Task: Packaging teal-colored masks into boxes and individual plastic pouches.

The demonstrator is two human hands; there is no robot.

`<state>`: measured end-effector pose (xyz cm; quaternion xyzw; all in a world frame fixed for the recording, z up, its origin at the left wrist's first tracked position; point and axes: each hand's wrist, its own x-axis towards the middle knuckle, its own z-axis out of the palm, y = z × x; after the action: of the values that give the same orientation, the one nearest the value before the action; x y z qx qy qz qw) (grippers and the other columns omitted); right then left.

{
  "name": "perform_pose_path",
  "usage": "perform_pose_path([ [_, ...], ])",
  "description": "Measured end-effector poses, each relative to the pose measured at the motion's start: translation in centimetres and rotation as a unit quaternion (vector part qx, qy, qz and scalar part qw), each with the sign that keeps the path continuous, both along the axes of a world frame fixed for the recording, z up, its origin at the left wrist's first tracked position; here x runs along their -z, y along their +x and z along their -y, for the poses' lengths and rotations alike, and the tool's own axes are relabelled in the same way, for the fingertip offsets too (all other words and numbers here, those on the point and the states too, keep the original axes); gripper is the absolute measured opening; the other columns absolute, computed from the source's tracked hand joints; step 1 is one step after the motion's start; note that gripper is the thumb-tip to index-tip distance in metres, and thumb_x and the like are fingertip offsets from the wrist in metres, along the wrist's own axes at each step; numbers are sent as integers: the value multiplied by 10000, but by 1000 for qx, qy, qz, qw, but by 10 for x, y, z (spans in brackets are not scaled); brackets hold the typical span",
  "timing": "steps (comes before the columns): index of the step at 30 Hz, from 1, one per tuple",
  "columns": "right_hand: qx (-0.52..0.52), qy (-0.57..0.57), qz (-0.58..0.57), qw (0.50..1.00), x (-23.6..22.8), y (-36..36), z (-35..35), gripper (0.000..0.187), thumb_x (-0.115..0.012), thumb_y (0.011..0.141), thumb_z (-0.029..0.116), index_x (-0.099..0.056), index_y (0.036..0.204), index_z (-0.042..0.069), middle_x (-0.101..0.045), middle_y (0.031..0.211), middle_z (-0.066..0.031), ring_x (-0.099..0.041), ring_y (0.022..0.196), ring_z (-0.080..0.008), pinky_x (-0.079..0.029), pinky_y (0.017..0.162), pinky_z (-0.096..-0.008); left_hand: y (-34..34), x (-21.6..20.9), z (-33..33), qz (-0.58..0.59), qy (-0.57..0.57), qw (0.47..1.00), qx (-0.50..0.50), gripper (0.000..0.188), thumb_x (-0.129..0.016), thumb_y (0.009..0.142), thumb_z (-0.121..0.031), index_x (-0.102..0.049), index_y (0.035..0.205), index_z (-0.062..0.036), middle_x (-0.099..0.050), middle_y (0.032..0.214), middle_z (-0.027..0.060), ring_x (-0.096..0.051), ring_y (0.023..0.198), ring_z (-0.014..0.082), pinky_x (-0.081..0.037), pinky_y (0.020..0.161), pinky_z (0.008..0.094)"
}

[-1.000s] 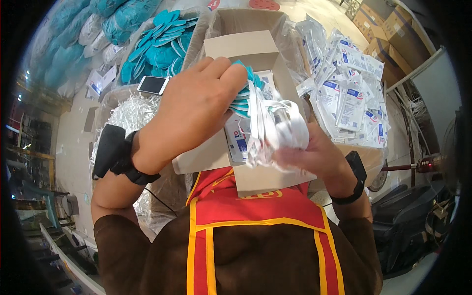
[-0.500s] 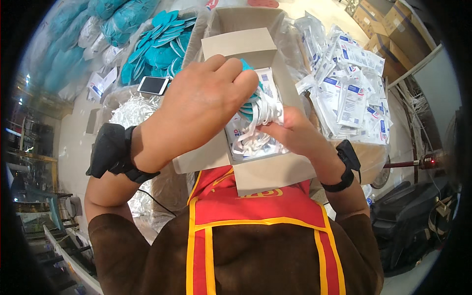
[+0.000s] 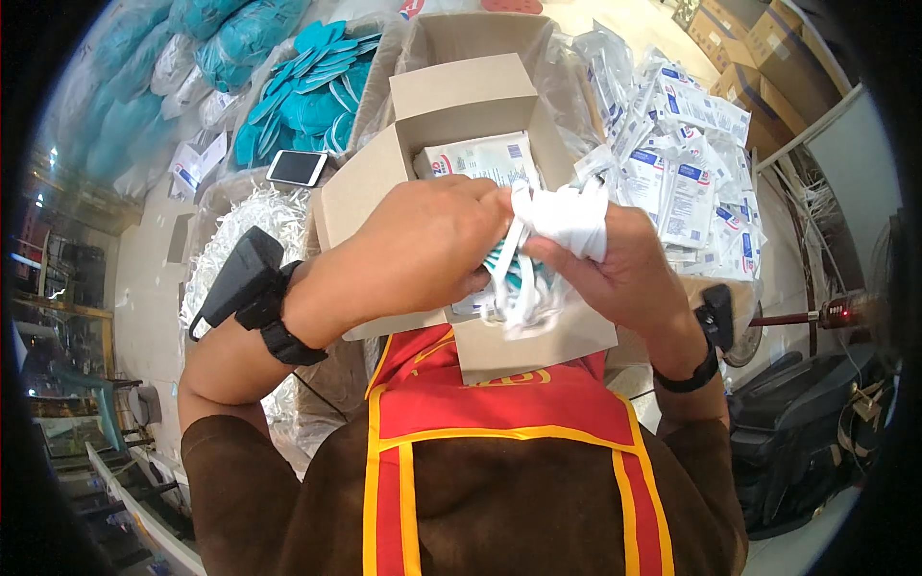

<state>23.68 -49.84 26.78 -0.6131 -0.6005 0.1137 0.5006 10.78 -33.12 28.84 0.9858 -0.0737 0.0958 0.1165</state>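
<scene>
Over an open cardboard box, both of my hands work on a bundle of teal flat pieces with white straps. My left hand is closed on the bundle's left side, its fingertips partly hidden. My right hand is closed around the gathered straps, thumb toward the left hand. Loose strap ends hang below, blurred by motion. Inside the box lie white printed packets, partly covered by my hands and the bundle.
Left of the box is a bin of white strips; a phone lies behind it. Teal pads fill another bin beyond. White packets are heaped at the right. Bagged teal goods and cartons stand farther back.
My right hand has lifted and turned, gathering the straps into a wad. My left hand has come down in front of the box, uncovering packets at its back.
</scene>
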Motion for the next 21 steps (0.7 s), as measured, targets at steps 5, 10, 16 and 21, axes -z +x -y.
perform_pose_path([
  [5,49,-87,314,944,-17,-1,4,249,-738,771,274,-655,829,46,-609,720,-138,-602,629,-333,-477,554,-352,-16,-9,5,-8,37,999,26,256,-669,655,-103,-525,854,-33,-596,812,123,-610,779,312,-503,654,398],
  [10,-208,-232,333,890,-47,-7,26,228,-602,849,302,-627,853,76,-616,761,-98,-632,643,-235,-479,505,-342,-42,-28,14,-62,33,981,180,106,-555,744,-130,-470,751,-68,-498,682,62,-584,642,225,-478,525,327],
  [16,-307,-289,162,892,-62,-6,75,296,-704,774,329,-651,932,84,-631,820,-64,-626,662,-190,-462,486,-316,-78,-65,23,-106,14,965,239,173,-592,694,-146,-429,713,-90,-407,630,24,-512,561,146,-422,439,267],
  [21,-242,-260,108,929,-45,22,103,319,-692,801,336,-657,943,52,-664,805,-94,-650,663,-194,-499,539,-306,-95,-56,-9,-94,-48,981,164,131,-628,682,-130,-527,758,-97,-535,696,53,-594,628,214,-489,534,311],
])
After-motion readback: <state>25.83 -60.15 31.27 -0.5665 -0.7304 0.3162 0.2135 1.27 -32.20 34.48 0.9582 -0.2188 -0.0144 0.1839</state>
